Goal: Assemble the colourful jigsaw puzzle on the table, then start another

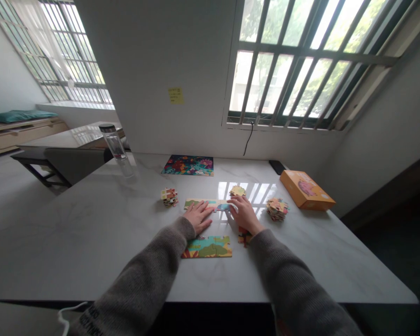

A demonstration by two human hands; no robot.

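Note:
My left hand (198,216) lies flat, fingers spread, on a joined strip of jigsaw pieces (210,204) on the white marble table (91,233). My right hand (244,213) presses flat on the right end of the same strip. Both arms wear grey knit sleeves. A joined green, orange and blue puzzle section (207,247) lies just in front of my hands. A small red piece group (244,236) peeks out under my right wrist.
Piles of loose pieces sit at left (169,196), right (277,208) and behind (237,190). A finished colourful puzzle (188,165) lies at the back, an orange box (306,189) at right, a clear bottle (116,148) at left, a black phone (277,166) near the wall.

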